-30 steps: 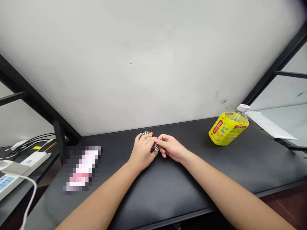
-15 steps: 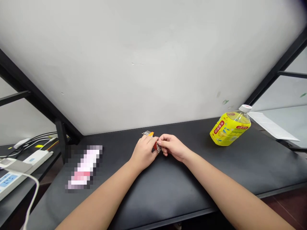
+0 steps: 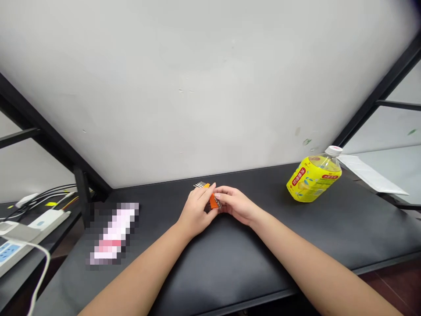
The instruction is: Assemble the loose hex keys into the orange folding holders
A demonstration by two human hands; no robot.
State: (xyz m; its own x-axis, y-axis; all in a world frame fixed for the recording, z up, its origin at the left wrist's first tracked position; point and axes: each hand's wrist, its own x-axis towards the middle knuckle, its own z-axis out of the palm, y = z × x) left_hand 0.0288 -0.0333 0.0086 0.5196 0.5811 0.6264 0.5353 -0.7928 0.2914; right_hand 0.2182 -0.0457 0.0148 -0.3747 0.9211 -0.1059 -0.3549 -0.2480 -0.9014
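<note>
Both hands meet over the middle of the black table around an orange holder with several metal rods through it; it looks like a hex key set. Its longer rods stick out past the fingers of my left hand, which is wrapped round the holder from the left. On the other side, my right hand pinches at the near end, thumb on the short rod ends. My right fingertips are partly hidden behind the holder.
A yellow-labelled drink bottle leans on the right of the table. At left lies a blurred pink-and-white item. Beyond it are a power strip and cables. A white wall rises behind the table.
My right fingers have shifted from a tight pinch to a wider hold around the holder's near end. My left fingers have lifted a little, and more orange shows.
</note>
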